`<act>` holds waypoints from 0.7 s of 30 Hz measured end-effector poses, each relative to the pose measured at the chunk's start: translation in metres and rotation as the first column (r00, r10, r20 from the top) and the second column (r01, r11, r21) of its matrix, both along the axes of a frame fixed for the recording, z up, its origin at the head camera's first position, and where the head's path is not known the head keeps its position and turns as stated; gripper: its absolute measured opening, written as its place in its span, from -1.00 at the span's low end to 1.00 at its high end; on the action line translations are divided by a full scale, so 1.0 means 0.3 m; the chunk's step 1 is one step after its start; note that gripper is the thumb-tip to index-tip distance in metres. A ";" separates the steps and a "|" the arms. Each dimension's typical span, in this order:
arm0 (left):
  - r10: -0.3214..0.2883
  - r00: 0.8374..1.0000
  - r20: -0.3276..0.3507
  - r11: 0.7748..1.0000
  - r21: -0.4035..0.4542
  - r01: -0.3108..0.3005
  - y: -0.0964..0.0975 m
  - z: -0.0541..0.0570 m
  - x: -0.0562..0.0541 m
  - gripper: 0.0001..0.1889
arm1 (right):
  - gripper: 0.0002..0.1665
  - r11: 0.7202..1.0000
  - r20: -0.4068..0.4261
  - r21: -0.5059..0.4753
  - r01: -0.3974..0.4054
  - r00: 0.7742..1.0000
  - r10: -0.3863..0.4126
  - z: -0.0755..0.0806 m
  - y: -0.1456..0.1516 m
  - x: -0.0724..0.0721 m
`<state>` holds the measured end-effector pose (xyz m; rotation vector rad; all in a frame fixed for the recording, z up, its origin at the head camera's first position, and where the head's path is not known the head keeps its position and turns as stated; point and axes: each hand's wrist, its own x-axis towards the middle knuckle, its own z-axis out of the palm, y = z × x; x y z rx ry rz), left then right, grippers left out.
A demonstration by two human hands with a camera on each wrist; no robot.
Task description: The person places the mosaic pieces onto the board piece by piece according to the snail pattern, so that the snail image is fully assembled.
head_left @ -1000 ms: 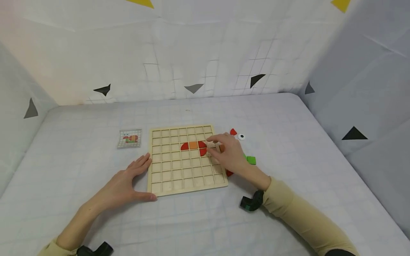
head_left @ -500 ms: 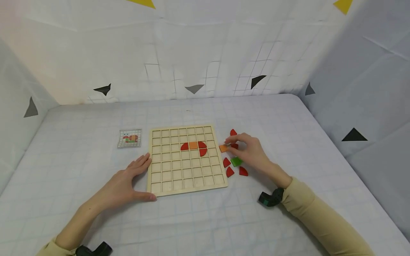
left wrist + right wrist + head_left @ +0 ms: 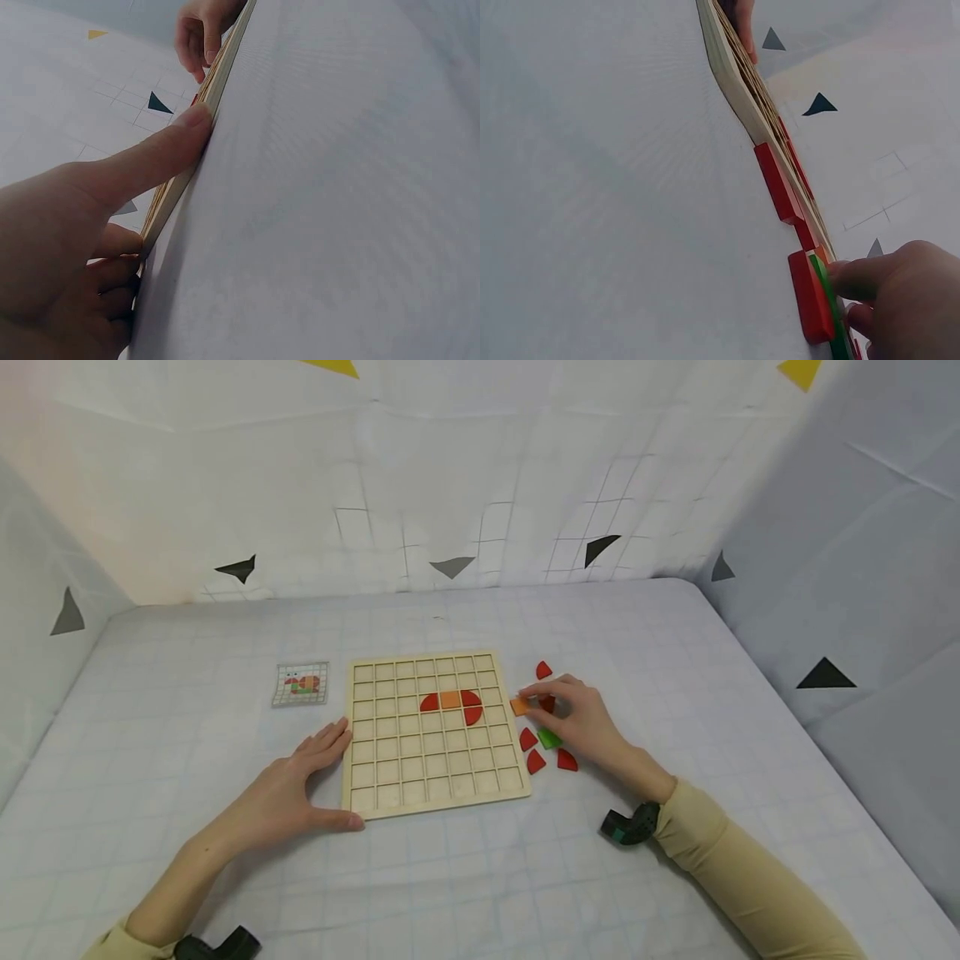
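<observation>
A pale wooden grid board [image 3: 405,772] lies on the table, with red quarter-circle tiles [image 3: 472,716] and an orange square tile [image 3: 450,700] set in its cells. My left hand [image 3: 288,797] rests against the board's left side, fingers fairly straight along the edge and thumb at the near corner. To the right of the board, my right hand [image 3: 577,718] pinches another orange square tile [image 3: 519,706] between thumb and index finger, close by the board's edge. Under and around that hand lie loose red quarter-circle tiles [image 3: 536,762] and a green tile [image 3: 550,739]; the hand partly covers some.
A small pattern card [image 3: 302,684] with a coloured picture on a grid lies left of the board. White cloth walls with black triangles [image 3: 826,673] stand behind and beside the table. Another red tile [image 3: 543,670] lies beyond my right hand.
My right hand has moved right, off the board and over to the loose tiles, and its fingertips have come onto the orange square. My left hand and the board stay put.
</observation>
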<state>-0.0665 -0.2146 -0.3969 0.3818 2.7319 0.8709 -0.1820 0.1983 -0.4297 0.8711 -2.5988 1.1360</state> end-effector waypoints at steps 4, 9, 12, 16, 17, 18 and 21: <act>0.002 1.000 -0.002 1.000 0.003 -0.002 0.000 -0.001 0.000 0.29 | -0.63 1.000 -0.010 0.000 0.003 1.000 -0.003 -0.003 -0.001 -0.001; 0.002 1.000 -0.004 1.000 0.006 -0.002 -0.002 0.001 0.003 0.29 | -0.63 1.000 -0.005 0.000 0.005 1.000 -0.005 -0.001 -0.001 0.003; 0.001 1.000 -0.005 1.000 0.002 -0.001 -0.002 0.001 0.003 0.29 | -0.63 1.000 -0.006 -0.001 0.003 1.000 -0.003 -0.001 -0.001 0.004; 0.003 1.000 -0.003 1.000 0.001 -0.003 -0.001 -0.001 0.001 0.28 | -0.64 1.000 -0.023 -0.006 -0.002 1.000 0.002 -0.001 0.000 0.003; 0.003 1.000 -0.001 1.000 0.000 -0.003 -0.001 -0.001 0.000 0.28 | -0.64 1.000 -0.026 -0.006 -0.003 1.000 0.003 -0.001 0.000 0.003; 0.004 1.000 0.001 1.000 0.000 -0.004 -0.001 -0.002 0.000 0.28 | -0.65 1.000 -0.031 -0.006 -0.006 1.000 0.006 -0.002 0.001 0.003; 0.002 1.000 -0.001 1.000 0.002 -0.002 -0.001 -0.002 0.000 0.27 | -0.64 1.000 -0.042 -0.006 -0.016 0.999 0.016 0.000 0.001 0.004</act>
